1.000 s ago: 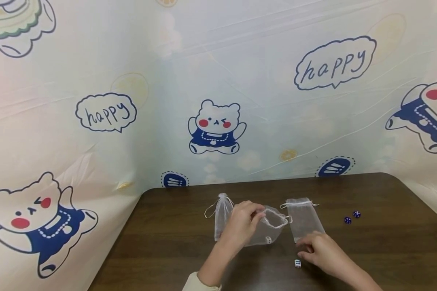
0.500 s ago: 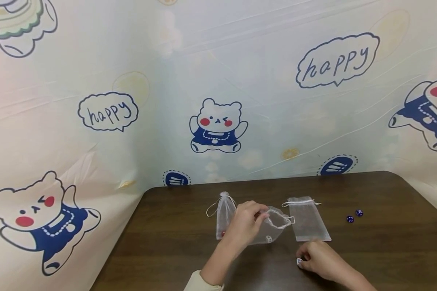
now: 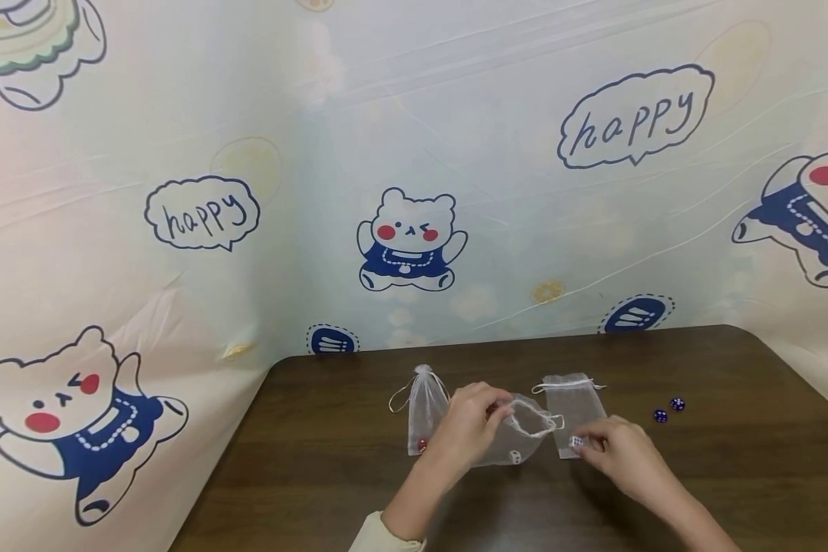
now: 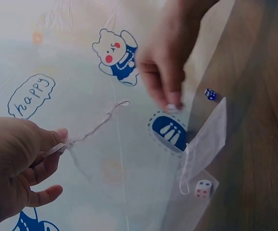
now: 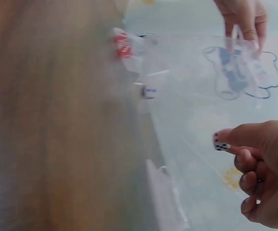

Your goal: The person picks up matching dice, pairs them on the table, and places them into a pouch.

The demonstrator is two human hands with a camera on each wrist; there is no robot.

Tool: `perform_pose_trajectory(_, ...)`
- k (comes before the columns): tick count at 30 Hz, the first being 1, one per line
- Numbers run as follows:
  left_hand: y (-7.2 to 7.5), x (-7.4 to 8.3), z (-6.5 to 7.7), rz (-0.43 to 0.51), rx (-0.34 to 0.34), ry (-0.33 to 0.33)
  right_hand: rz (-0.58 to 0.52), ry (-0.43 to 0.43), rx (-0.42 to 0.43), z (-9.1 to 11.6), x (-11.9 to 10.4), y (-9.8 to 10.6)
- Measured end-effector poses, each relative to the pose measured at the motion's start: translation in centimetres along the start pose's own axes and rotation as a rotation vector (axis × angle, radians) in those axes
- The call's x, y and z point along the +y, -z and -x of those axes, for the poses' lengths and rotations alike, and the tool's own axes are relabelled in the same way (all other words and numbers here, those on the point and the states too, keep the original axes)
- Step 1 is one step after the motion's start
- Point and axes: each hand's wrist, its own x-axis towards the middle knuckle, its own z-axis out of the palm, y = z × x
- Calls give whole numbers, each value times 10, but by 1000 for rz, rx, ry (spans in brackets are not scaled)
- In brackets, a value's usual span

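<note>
My left hand point(image 3: 471, 422) pinches the rim of a sheer white drawstring bag point(image 3: 500, 445), whose mouth gapes toward the right. Inside that bag, near its bottom, lies a white die point(image 3: 514, 457). Between thumb and fingertips, my right hand point(image 3: 624, 452) holds another white die point(image 3: 576, 441), with red and dark pips in the right wrist view. It hovers in front of a flat sheer bag point(image 3: 574, 406), to the right of the held bag's mouth. Part of the held bag is hidden behind the left hand.
A closed drawstring bag point(image 3: 424, 406) with a red die point(image 3: 423, 445) in it stands left of the held bag. Two blue dice point(image 3: 669, 410) lie on the dark wooden table point(image 3: 303, 475) at the right. A printed cloth point(image 3: 497, 153) hangs behind the table.
My right hand reached down to the white die on the table, pinched it, and lifted it up and forward near the flat bag. The left hand stays at the bag's rim.
</note>
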Motion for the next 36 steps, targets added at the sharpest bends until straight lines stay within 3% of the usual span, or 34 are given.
perform_pose_trajectory(8,2,1,-1,-2,-17,-1,-2,23,240,-15,-13,14)
perform_pose_trajectory(14,0,2,-1,-23,-20,-2,-44,72,333,-21,-27,18)
perform_pose_trajectory(28,0,2,1,-8,-29,-2,-122,244,327,-27,-52,13)
perform_pose_trajectory(36,0,3,1,-13,-33,-11,-115,240,293,-27,-56,9)
